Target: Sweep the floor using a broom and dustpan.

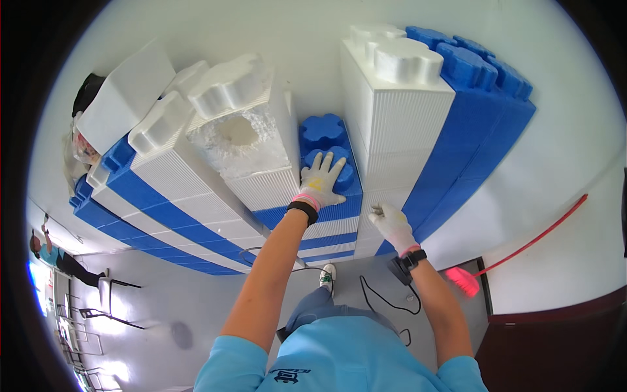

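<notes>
My left hand (320, 181), in a whitish work glove, lies with spread fingers on top of a large blue building block (343, 196), over its rounded front stud. A second blue stud (323, 130) shows behind the fingertips. My right hand (394, 227), gloved as well, is beside the face of the tall white block stack (401, 124). Its fingers are curled in and nothing shows between them. Whether they touch the stack I cannot tell. Black bands circle both wrists, and a dark device (400, 269) with a cable is at the right one.
A blue stack (477, 130) adjoins the white one. To the left, a white block (238, 140) has a rough hole in its face. A black cable (379, 300) trails over the floor. At right is a red broom (464, 281); at far left, a person (65, 261) and a chair (108, 297).
</notes>
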The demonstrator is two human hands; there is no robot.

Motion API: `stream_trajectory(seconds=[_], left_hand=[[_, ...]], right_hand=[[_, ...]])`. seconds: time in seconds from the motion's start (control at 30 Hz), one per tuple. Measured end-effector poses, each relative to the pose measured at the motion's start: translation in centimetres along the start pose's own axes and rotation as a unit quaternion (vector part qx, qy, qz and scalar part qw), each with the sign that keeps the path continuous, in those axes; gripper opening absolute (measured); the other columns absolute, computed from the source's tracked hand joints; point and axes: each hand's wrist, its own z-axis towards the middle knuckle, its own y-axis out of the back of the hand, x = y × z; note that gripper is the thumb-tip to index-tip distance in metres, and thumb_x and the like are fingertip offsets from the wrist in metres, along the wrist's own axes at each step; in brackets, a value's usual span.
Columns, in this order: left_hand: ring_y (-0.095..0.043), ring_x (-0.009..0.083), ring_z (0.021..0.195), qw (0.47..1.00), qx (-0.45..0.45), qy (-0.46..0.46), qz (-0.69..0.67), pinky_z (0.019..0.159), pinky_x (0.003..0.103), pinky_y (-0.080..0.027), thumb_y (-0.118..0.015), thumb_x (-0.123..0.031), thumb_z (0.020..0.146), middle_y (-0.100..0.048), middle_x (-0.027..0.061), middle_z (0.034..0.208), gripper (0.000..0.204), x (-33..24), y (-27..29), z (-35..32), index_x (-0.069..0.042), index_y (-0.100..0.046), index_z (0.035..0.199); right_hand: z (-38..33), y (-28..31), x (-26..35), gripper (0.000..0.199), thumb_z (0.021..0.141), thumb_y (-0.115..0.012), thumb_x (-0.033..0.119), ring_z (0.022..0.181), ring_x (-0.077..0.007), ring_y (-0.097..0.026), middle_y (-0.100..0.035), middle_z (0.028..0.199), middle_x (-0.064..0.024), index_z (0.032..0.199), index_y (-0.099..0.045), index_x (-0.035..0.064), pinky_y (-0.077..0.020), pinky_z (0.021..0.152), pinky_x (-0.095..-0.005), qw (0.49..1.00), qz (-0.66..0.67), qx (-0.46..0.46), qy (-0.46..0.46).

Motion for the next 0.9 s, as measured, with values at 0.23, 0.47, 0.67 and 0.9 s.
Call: stream_trajectory(seconds=[0.23, 0.47, 0.67, 0.9], left_hand=[[-0.033, 0.0344, 0.127, 0.998, -0.056, 0.025, 0.029, 0.103, 0.055, -0.021, -0.078, -0.046, 0.060, -0.037, 0.0137, 0.137, 0.096, -0.9, 0.1, -0.9, -0.025, -0.031, 0.140], [-0.033, 0.0324, 0.127, 0.988, -0.132, 0.073, 0.022, 0.106, 0.057, -0.019, -0.072, -0.034, 0.067, -0.038, 0.0154, 0.135, 0.084, -2.7, -2.4, -3.2, -0.017, -0.031, 0.139], [-0.031, 0.0390, 0.128, 0.957, -0.248, -0.102, -0.114, 0.109, 0.050, -0.022, -0.063, -0.014, 0.071, -0.038, 0.0177, 0.134, 0.066, 0.3, -7.0, -11.2, -0.013, -0.041, 0.133], [-0.041, 0.0359, 0.119, 0.940, -0.133, 0.260, -0.174, 0.101, 0.044, -0.035, -0.064, -0.019, 0.073, -0.047, 0.0176, 0.123, 0.060, 10.1, -11.8, -25.2, -0.010, -0.043, 0.129]], right_hand=[[-12.4, 2.2, -4.3, 0.035, 0.082, -0.060, 0.021, 0.089, -0.0195, -0.063, -0.065, 0.098, -0.0096, 0.113, -0.059, 0.0030, -0.0488, 0.081, -0.0312, 0.997, 0.059, 0.001, -0.055], [-16.1, 2.4, -5.2, 0.032, 0.084, -0.059, 0.015, 0.084, -0.0144, -0.061, -0.065, 0.096, -0.0077, 0.113, -0.059, 0.0021, -0.0484, 0.077, -0.0272, 0.989, 0.148, -0.023, -0.006], [-14.9, -0.2, -4.0, 0.033, 0.083, -0.059, 0.016, 0.081, -0.0117, -0.060, -0.064, 0.092, -0.0057, 0.113, -0.059, 0.0037, -0.0473, 0.074, -0.0251, 0.987, 0.136, 0.077, -0.037], [-12.8, -3.9, 0.2, 0.037, 0.083, -0.060, 0.015, 0.082, -0.0144, -0.060, -0.064, 0.095, -0.0074, 0.118, -0.057, 0.0047, -0.0479, 0.074, -0.0263, 0.982, 0.097, 0.157, 0.037]])
